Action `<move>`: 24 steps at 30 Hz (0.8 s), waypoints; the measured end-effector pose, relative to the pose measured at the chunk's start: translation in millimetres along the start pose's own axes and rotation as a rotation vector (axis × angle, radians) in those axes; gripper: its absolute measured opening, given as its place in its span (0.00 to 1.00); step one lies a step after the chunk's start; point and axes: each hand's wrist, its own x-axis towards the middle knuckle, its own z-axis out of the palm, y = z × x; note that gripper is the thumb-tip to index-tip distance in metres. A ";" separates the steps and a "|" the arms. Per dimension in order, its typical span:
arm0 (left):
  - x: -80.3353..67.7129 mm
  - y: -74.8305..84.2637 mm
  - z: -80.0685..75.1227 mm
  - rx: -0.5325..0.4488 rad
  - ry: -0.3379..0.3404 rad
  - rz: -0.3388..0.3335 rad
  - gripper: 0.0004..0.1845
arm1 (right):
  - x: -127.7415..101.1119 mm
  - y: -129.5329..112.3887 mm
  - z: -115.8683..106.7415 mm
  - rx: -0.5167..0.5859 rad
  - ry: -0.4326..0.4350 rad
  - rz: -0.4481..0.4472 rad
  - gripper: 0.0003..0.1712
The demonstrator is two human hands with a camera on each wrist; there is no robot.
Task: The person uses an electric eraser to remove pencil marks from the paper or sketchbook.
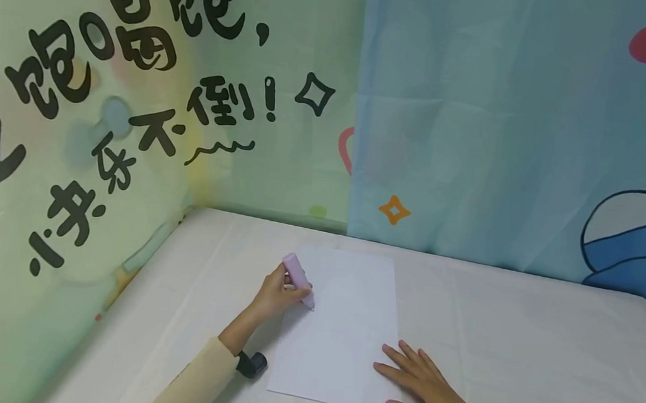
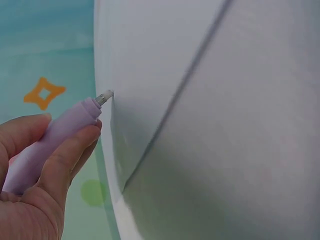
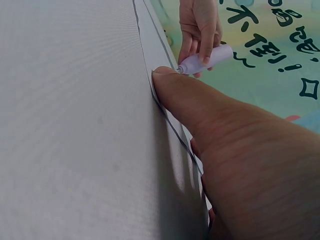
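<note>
A table (image 1: 517,343) covered in a plain white cloth, faintly creased, fills the lower part of the head view. Behind it on the left hangs a pale green backdrop (image 1: 280,160) printed with large black characters, a wavy line and a small diamond outline. On the right hangs a light blue curtain (image 1: 478,112) with a red heart, an orange star and part of a blue cartoon figure. The light is soft and even.
</note>
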 end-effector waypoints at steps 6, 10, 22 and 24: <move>-0.5 5.3 4.9 0.001 -0.003 0.001 0.20 | 0.7 0.1 -0.4 -0.012 -0.003 -0.003 0.33; -0.3 7.1 7.4 -0.008 -0.007 0.005 0.20 | 0.9 0.1 -1.0 -0.017 -0.008 -0.003 0.33; 4.3 3.8 14.3 -0.004 -0.043 0.033 0.19 | 0.1 -1.9 -2.2 -0.008 -0.007 -0.003 0.32; 4.7 4.1 15.5 -0.007 -0.048 0.039 0.19 | 0.2 -2.4 -2.0 -0.008 -0.004 -0.003 0.32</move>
